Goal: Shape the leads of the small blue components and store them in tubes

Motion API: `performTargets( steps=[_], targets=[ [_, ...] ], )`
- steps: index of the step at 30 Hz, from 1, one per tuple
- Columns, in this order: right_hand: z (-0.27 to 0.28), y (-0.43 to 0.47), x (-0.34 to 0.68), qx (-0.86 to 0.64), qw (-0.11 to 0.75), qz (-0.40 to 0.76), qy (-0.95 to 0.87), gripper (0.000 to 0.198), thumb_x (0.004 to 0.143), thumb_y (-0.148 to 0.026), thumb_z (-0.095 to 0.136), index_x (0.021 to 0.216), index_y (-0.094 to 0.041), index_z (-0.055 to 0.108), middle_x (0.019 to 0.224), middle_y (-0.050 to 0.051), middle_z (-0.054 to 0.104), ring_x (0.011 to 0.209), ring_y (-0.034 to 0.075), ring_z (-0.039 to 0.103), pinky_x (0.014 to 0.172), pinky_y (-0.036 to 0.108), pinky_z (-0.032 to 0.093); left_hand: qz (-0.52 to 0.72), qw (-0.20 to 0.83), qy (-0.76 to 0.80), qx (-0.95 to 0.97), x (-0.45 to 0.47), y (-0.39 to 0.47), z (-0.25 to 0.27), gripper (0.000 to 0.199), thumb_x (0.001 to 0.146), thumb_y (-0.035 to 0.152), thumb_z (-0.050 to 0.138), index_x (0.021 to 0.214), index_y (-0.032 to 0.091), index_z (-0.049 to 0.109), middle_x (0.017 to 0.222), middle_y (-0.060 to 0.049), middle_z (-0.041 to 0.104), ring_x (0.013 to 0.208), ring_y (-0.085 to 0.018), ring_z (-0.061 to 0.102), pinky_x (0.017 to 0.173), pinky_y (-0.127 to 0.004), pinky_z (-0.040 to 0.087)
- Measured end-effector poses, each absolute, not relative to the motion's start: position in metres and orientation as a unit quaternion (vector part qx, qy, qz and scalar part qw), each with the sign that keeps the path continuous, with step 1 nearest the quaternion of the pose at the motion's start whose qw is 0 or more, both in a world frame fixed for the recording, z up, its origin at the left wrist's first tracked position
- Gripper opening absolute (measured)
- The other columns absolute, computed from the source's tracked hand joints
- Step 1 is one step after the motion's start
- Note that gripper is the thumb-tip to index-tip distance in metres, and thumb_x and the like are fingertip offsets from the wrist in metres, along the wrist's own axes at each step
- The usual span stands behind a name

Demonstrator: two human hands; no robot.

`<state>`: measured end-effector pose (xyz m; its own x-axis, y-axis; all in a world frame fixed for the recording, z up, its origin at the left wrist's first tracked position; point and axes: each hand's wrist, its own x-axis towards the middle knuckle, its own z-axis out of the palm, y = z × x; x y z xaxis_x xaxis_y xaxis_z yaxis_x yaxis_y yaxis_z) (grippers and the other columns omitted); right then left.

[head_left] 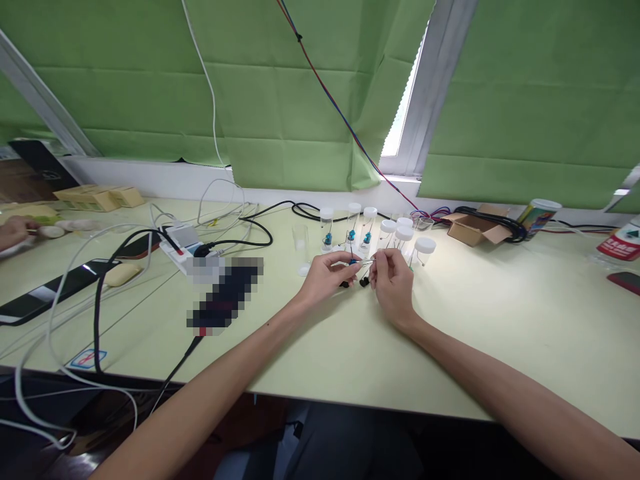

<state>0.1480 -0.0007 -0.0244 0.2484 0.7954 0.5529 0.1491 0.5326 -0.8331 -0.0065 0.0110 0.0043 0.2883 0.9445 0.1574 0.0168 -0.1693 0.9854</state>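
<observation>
Over the table my left hand point(325, 277) is closed in a pinch on a small blue piece point(353, 261) with a thin dark wire rising from it. My right hand point(394, 287) is also pinched, its fingertips on a thin pale strand point(367, 261) that reaches the blue piece; its kind is too small to tell. Just behind the hands stand several clear tubes with white caps point(327, 213), some with blue pieces and wires inside. An uncapped clear tube point(300, 243) stands left of them. Small black parts point(365, 282) show below the fingers.
Left of my hands lie a power strip point(183, 257) with tangled cables, a pixelated dark object point(227, 293) and a dark phone-like slab point(55, 290). Another person's hand point(15, 233) is at far left. A cardboard box point(473, 230) and a can point(539, 217) stand back right.
</observation>
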Motion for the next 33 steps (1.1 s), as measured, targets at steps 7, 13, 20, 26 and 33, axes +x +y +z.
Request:
performTargets(
  steps=[7,13,20,26,33],
  targets=[
    [-0.0245,-0.0013,0.1480,-0.414,0.665,0.247,-0.570,0.031,0.098,-0.049,0.051,0.082,-0.023,0.050,0.060,-0.005,0.051,0.049,0.010,0.049,0.048,0.023,0.042,0.456,0.509,0.394,0.615,-0.0069,0.0125,0.0019,0.041,0.071,0.055,0.077,0.089,0.019,0.074,0.074,-0.003,0.065,0.062,-0.013,0.057,0.067,-0.031,0.051],
    [-0.0261,-0.0007,0.1479,-0.412,0.661,0.255,-0.572,0.030,0.098,-0.048,0.051,0.083,-0.023,0.050,0.060,-0.006,0.049,0.050,0.010,0.049,0.048,0.023,0.041,0.466,0.505,0.390,0.613,-0.0079,0.0148,-0.0018,0.042,0.070,0.057,0.077,0.087,0.019,0.074,0.074,-0.003,0.065,0.061,-0.013,0.058,0.066,-0.031,0.050],
    [-0.0258,-0.0011,0.1470,-0.407,0.659,0.250,-0.581,0.031,0.098,-0.048,0.051,0.082,-0.022,0.050,0.059,-0.006,0.048,0.049,0.010,0.048,0.047,0.023,0.040,0.480,0.510,0.386,0.601,-0.0065,0.0155,-0.0012,0.039,0.069,0.054,0.080,0.084,0.018,0.074,0.076,-0.002,0.064,0.060,-0.012,0.057,0.064,-0.030,0.050],
    [-0.0271,-0.0004,0.1475,-0.409,0.657,0.255,-0.579,0.031,0.097,-0.049,0.052,0.082,-0.022,0.051,0.060,-0.005,0.049,0.049,0.010,0.048,0.047,0.023,0.041,0.488,0.511,0.390,0.591,-0.0054,0.0149,0.0000,0.042,0.067,0.055,0.080,0.082,0.017,0.073,0.080,-0.004,0.065,0.061,-0.012,0.057,0.063,-0.029,0.051],
    [-0.0275,-0.0003,0.1482,-0.406,0.656,0.251,-0.585,0.030,0.097,-0.048,0.052,0.082,-0.022,0.051,0.060,-0.005,0.049,0.049,0.010,0.048,0.047,0.023,0.041,0.488,0.507,0.393,0.591,-0.0054,0.0139,0.0014,0.044,0.065,0.057,0.081,0.081,0.017,0.073,0.081,-0.004,0.065,0.062,-0.013,0.057,0.062,-0.030,0.052]
  ],
)
